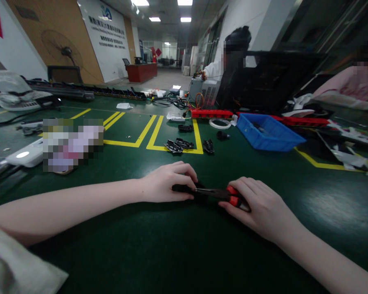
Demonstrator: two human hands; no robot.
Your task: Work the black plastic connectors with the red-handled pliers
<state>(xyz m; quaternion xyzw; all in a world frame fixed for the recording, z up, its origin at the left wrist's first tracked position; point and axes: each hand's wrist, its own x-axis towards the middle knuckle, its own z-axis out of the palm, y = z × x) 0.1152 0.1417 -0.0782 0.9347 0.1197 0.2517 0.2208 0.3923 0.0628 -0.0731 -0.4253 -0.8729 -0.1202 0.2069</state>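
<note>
My right hand [257,204] is closed around the red and black handles of a pair of pliers [214,192]. The long, narrow jaws point left and reach a small black part [182,188]. Fingers of my left hand [168,182] are closed on that part, low over the green table; its exact kind I cannot make out. Whether the jaw tips grip it or only touch it, I cannot tell. Several similar-looking black pieces [174,146] lie just beyond my hands, around the yellow tape lines.
A blue bin [265,132] with small dark items stands back right. Near it lie a white ring [220,123] and a black cylindrical piece [223,135]. Red strips [213,114] and cables cross the back. At left sits a white device [26,154]. Two people are beyond the table.
</note>
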